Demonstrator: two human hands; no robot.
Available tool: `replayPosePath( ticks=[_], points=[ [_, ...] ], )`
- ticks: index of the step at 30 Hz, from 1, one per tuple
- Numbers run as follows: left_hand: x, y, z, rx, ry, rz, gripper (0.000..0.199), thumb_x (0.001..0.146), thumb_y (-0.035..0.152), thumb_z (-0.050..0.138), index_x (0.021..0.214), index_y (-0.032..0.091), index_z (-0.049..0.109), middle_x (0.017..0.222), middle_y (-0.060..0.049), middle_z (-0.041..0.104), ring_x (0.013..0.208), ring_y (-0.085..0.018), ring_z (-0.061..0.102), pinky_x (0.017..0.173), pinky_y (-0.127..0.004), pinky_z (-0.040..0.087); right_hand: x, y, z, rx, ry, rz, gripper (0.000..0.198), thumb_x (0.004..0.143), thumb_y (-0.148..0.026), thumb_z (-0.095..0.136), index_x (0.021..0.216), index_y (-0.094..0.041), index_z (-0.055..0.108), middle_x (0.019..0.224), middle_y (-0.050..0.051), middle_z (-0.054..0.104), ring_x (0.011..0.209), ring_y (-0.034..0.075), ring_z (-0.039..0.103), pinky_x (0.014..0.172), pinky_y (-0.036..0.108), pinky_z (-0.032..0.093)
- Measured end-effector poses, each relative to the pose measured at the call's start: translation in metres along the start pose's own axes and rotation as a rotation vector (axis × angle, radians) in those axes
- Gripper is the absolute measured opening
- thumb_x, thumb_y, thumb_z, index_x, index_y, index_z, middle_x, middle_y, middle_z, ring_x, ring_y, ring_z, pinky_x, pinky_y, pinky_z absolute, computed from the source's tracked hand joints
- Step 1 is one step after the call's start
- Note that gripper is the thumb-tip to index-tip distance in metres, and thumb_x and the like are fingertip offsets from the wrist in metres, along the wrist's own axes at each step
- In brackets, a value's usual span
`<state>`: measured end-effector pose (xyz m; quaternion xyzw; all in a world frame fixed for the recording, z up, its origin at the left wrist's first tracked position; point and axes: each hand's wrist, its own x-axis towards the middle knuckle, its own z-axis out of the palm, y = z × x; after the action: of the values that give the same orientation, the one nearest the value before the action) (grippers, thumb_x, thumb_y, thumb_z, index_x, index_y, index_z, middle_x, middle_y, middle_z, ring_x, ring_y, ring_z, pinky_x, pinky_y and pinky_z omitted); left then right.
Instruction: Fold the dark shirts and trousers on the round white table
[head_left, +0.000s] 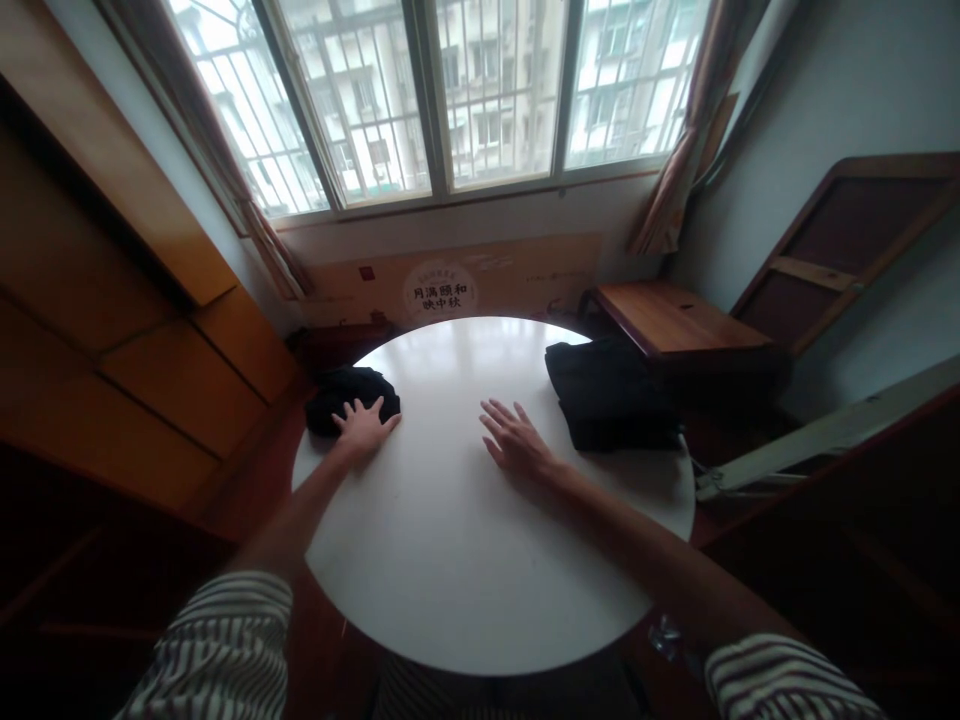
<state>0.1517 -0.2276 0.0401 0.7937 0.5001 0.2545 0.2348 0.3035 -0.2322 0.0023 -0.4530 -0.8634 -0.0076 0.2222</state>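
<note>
On the left side of a round white table [450, 560] lies a bunched black cloth item [330, 390], perhaps a garment. My left hand [363, 428] rests on its near right edge with the fingers spread. Over the middle of the tabletop, my right hand [516, 440] is palm down, fingers stretched out, with nothing in it. To the right of that hand sits a flat, neatly folded stack of black cloth [611, 395] near the table's right edge. My right hand and the stack are apart. What garment each black cloth is, I cannot tell.
Beyond the table, a wooden side table [679, 315] stands at the back right, with a folded wooden frame [847, 240] leaning by the wall. Orange-brown cabinets [150, 340] line the left. A printed cardboard panel [525, 275] is below the barred window [495, 90].
</note>
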Motion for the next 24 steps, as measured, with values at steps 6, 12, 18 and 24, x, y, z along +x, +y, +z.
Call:
replayPosePath(
  ticks=[6,12,18,24],
  points=[
    [-0.002,-0.001,0.003,-0.187,0.044,-0.043,0.032,0.09,0.045,0.061,0.115,0.027,0.066,0.111,-0.006,0.068,0.107,-0.027,0.063,0.094,-0.05,0.051,-0.005,0.01,0.011,0.151,0.012,0.062,0.05,0.092,-0.026,0.053,0.14,-0.011,0.049,0.15,0.022,0.044,0.14,0.033,0.04,0.112,0.056,0.034],
    [-0.003,-0.028,-0.028,-0.172,0.084,-0.038,0.036,0.09,0.055,0.056,0.08,0.023,0.067,0.074,-0.006,0.069,0.081,-0.026,0.067,0.079,-0.033,0.049,-0.009,0.021,0.019,0.298,0.132,0.055,0.083,0.083,-0.032,0.066,0.154,-0.014,0.026,0.153,0.023,0.036,0.143,0.033,0.034,0.114,0.053,0.034],
    [-0.003,-0.024,-0.025,-0.182,-0.117,0.332,0.044,0.098,0.048,0.043,0.079,0.02,0.072,0.079,-0.006,0.073,0.074,-0.021,0.068,0.078,-0.03,0.05,-0.011,0.023,0.016,0.435,0.088,0.058,0.055,0.076,-0.02,0.065,0.131,-0.02,0.06,0.138,0.015,0.057,0.125,0.031,0.055,0.104,0.047,0.044],
    [0.003,-0.067,-0.055,-0.091,0.238,0.213,0.034,0.098,0.036,0.043,0.099,0.021,0.073,0.105,-0.007,0.072,0.105,-0.023,0.065,0.1,-0.036,0.048,-0.008,0.025,0.005,0.822,0.293,0.345,0.015,0.08,-0.029,0.054,0.08,-0.019,0.066,0.071,0.0,0.063,0.068,0.019,0.059,0.064,0.03,0.048]
  ],
)
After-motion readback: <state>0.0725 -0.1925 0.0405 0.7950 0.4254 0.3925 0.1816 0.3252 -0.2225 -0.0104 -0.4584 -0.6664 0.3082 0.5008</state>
